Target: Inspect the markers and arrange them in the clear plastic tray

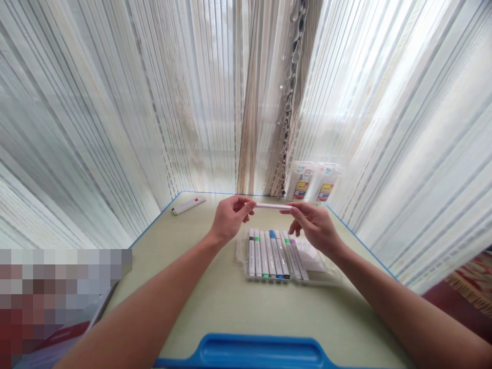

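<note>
A white marker is held level above the table, pinched at its two ends. My left hand is closed on its left end with thumb and fingertips. On the other end, my right hand grips between thumb and index finger, the remaining fingers curled below. Beneath them lies an open clear plastic case holding a row of several white markers with coloured bands and caps. The right part of the case is partly covered by my right hand.
A white marker or pair of them lies at the table's far left. Two clear plastic cases with labels stand at the back right by the curtain. The pale green table has a blue edge and a blue front tray.
</note>
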`<state>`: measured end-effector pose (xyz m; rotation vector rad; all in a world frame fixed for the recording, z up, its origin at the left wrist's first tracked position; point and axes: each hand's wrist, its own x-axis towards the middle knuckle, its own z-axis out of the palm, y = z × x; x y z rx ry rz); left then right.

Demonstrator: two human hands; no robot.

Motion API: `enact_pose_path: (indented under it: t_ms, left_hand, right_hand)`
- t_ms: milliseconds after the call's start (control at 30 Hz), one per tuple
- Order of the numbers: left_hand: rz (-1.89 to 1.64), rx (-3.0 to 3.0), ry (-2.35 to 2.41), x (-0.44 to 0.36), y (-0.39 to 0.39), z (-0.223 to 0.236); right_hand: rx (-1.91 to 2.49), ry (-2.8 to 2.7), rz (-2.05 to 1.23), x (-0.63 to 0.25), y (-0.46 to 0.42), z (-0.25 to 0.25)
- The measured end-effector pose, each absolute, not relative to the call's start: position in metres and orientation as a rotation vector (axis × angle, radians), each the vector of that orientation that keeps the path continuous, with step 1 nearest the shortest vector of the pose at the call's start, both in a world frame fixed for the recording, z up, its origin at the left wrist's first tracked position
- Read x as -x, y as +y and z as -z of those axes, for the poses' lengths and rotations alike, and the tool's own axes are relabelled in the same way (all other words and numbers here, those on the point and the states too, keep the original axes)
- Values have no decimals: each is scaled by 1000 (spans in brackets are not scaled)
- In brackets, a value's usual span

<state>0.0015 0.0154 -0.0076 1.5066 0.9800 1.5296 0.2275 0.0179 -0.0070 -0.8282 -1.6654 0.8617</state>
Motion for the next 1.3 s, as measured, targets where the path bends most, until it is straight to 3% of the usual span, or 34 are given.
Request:
enact_pose_path:
  t_ms: [1300]
  left_hand:
    - [-1509, -1595, 1021, -4, 15, 9]
  right_hand:
    - [852, -1777, -646, -230, 16, 10]
